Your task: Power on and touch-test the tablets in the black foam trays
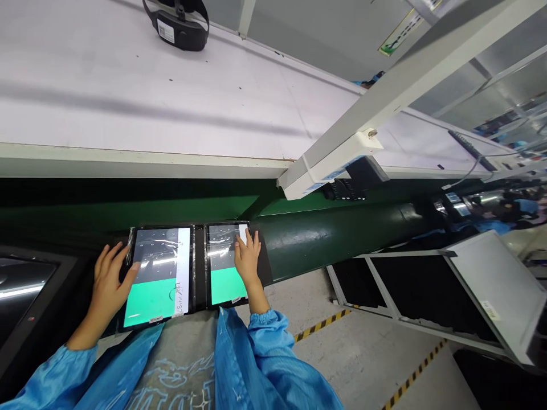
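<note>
Two lit tablets lie side by side on a dark tray (265,267) in front of me, each screen grey above and green below. My left hand (109,279) rests on the left edge of the left tablet (158,276), fingers spread, thumb on the screen. My right hand (247,256) lies flat across the right tablet (222,265), fingers stretched towards its top right corner. Both tablets look wrapped in clear film, and a white strip runs down the left tablet's right side. Blue sleeves cover both my arms.
A dark green conveyor (333,233) runs to the right behind the tablets. Above it is a white shelf (149,102) carrying a black headset (177,23). A grey beam (384,97) slants overhead. Black trays on a rack (410,290) stand at right, with striped floor tape (320,326) below.
</note>
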`<state>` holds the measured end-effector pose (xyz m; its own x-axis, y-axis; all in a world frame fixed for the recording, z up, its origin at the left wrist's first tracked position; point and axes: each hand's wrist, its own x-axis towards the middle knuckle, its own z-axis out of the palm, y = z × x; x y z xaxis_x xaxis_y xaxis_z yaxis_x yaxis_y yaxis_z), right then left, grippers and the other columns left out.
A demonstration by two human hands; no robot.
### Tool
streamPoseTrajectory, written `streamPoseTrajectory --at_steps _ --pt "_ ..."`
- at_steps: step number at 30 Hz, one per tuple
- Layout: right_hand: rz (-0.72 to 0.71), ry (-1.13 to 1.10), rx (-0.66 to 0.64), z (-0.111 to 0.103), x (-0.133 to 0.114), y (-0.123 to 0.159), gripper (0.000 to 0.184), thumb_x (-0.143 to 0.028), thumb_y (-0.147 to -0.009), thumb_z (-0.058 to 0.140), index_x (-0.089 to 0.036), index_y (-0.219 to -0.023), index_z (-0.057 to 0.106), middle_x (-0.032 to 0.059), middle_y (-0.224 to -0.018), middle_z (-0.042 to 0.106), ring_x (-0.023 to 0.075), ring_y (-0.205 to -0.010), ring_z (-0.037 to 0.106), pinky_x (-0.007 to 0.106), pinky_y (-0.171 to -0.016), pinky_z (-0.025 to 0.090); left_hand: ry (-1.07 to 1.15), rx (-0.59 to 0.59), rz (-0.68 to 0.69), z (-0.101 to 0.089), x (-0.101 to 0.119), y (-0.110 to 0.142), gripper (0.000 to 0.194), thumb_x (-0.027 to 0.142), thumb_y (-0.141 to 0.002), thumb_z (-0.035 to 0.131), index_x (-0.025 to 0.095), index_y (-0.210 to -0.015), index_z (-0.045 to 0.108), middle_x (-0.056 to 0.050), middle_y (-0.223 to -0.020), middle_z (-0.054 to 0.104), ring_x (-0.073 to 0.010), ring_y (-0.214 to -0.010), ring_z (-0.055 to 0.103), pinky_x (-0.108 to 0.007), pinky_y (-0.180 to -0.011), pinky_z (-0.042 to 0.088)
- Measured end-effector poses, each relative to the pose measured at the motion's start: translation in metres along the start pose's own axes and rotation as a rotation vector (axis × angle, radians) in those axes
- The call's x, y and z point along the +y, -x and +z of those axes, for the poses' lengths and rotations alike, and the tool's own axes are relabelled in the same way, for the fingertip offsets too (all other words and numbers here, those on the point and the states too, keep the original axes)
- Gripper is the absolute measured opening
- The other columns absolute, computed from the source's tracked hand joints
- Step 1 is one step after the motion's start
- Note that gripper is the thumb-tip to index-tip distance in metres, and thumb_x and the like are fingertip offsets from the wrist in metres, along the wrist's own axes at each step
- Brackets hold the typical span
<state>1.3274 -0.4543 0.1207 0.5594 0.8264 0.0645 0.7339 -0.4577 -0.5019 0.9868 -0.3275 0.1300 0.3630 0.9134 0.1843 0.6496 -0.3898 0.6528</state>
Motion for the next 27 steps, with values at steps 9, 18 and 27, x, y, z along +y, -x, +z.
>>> streamPoseTrajectory --at_steps 9,18,27 --pt "0.011 -0.045 0.054 -0.012 -0.001 -0.013 0.047 -0.039 -0.102 0.030 -0.024 -0.137 0.058 0.0096 -0.158 0.036 0.0373 -0.151 0.008 0.070 -0.113 0.019 0.004 0.036 -0.194 -0.014 -0.023 0.042 0.072 0.052 -0.092 0.050 0.030 -0.155 0.023 -0.009 -0.156 0.036 -0.0389 -0.142 0.034 -0.062 -0.117 0.031" --pt "-0.034 -0.101 0.022 -0.018 -0.008 0.122 0.036 -0.032 -0.099 0.041 -0.028 -0.121 0.070 0.0060 -0.142 0.057 0.0327 -0.148 0.025 0.066 -0.115 0.017 0.082 -0.133 -0.234 0.002 -0.028 0.112 0.077 0.045 -0.094 0.049 0.023 -0.158 0.014 -0.017 -0.160 0.026 -0.0366 -0.148 0.024 -0.060 -0.119 0.026" --pt "-0.067 -0.071 -0.124 -0.004 -0.014 0.172 0.039 -0.024 -0.095 0.047 -0.037 -0.126 0.066 0.0012 -0.152 0.047 0.0356 -0.152 0.014 0.072 -0.113 0.016 0.118 -0.153 -0.273 -0.003 -0.029 0.114 0.073 0.044 -0.094 0.050 0.025 -0.157 0.018 -0.015 -0.161 0.026 -0.0321 -0.149 0.023 -0.054 -0.121 0.023"
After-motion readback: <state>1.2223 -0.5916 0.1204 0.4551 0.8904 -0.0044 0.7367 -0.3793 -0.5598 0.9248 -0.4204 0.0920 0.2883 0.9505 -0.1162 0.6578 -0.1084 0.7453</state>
